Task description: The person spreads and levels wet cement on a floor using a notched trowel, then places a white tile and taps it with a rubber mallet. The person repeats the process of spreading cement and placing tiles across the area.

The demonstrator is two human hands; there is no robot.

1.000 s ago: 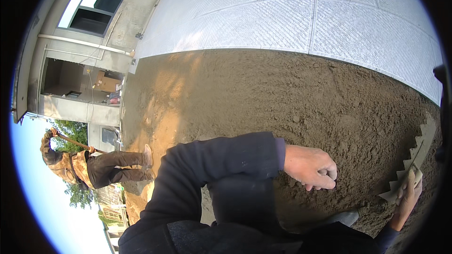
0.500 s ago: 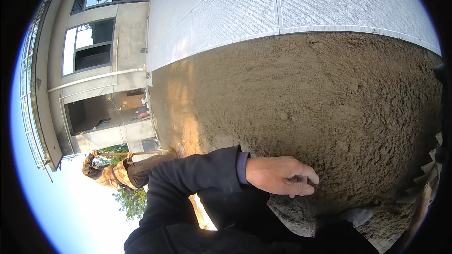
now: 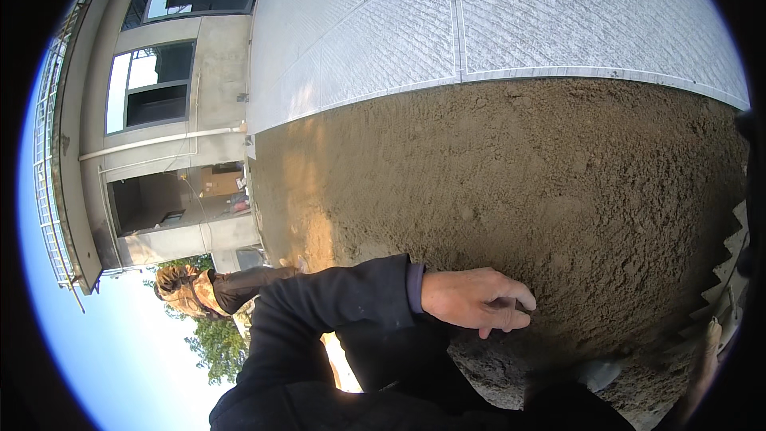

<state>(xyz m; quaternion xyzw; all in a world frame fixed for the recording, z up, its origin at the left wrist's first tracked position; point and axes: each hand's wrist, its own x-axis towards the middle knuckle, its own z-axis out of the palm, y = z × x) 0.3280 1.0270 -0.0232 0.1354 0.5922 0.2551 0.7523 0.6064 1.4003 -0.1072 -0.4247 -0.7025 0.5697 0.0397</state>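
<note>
My left hand (image 3: pixel 475 299) hangs above rough grey-brown mortar (image 3: pixel 527 183), its fingers loosely curled and apart, holding nothing. My right hand (image 3: pixel 702 359), partly dim at the lower right rim, is closed on a grey notched trowel (image 3: pixel 726 275) whose toothed edge faces the mortar; the grip itself is mostly cut off from sight. My dark-sleeved left forearm crosses the lower middle.
A co-worker (image 3: pixel 191 295) in patterned workwear bends beyond my left arm. White textured panels (image 3: pixel 542 16) border the mortar above. At the left stand a grey building (image 3: pixel 219 56) with windows, an opening holding cardboard boxes (image 3: pixel 217 182), and a tree (image 3: pixel 211 347).
The view has turned, showing more of the building. My left hand has moved leftward and the trowel has shifted toward the right rim. The co-worker, earlier upright with a long pole, now bends further over.
</note>
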